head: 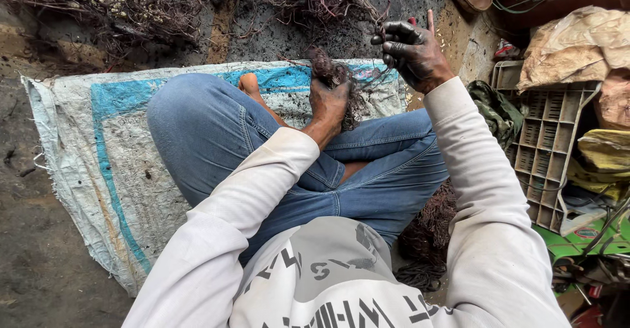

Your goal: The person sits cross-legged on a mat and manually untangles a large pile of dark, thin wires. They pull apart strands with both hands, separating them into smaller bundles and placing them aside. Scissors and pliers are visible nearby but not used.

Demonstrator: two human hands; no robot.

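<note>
Head view looks down on a person sitting cross-legged in blue jeans and a pale long-sleeved top on a woven sack (98, 151), white with blue stripes, spread flat over dark, sooty ground (33, 256). Both arms reach forward over the knees. The left hand (328, 102), blackened with grime, is stretched out low with its back up, fingers closed around a tangled wire bundle (331, 72) that sits just beyond the knees, at the sack's far edge. The right hand (410, 49) is raised higher and further right, wrist cocked, blackened fingers curled tight around thin strands that run down and left to the same bundle; a pale stick-like tip shows above its knuckles, though what it is cannot be told. Behind the hands a wide wire heap (131, 3) of dark, reddish tangles lies across the ground. On the right, well apart from the hands, a grey plastic crate (548, 144) with square cells lies tilted, crumpled tan bags (577, 42) resting over its top corner, a yellow bag (604, 151) beside it and a green cloth (495, 108) against its left edge. More coiled wire (426, 236) lies by the person's right hip. Open sack and bare ground lie to the left; the right side is crowded.
</note>
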